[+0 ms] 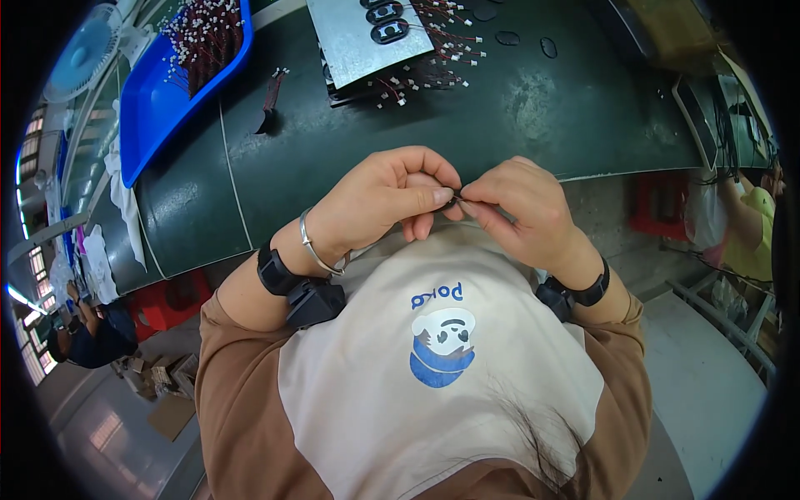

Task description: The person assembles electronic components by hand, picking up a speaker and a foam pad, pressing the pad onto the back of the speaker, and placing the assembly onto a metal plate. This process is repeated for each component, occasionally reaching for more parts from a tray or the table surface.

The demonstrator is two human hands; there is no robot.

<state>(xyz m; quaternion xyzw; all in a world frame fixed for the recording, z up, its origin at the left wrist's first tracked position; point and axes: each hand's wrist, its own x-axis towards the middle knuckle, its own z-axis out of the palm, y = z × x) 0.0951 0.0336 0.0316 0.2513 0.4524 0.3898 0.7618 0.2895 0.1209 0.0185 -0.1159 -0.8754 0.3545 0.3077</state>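
Observation:
At the table's near edge, my two hands meet in front of my chest. My left hand (387, 190) is closed, pinching a small dark part (452, 201) between thumb and fingers. The fingertips of my right hand (527, 204) are pressed together right beside that part, on something thin that I cannot make out. Fingers cover most of the part, so its kind does not show. Beyond my hands lies a stack of pale metal plates (354, 50), with black oval pieces (389, 32) on top and red wires with white connectors (454, 58) sticking out at its right.
A blue tray (137, 137) at the far left holds bundled wires with white connectors (204, 46). Between tray and plates lies a small wire bunch (268, 107). Loose black ovals (507, 38) rest on the green table (333, 133). A fan (82, 54) stands far left; other people are at both sides.

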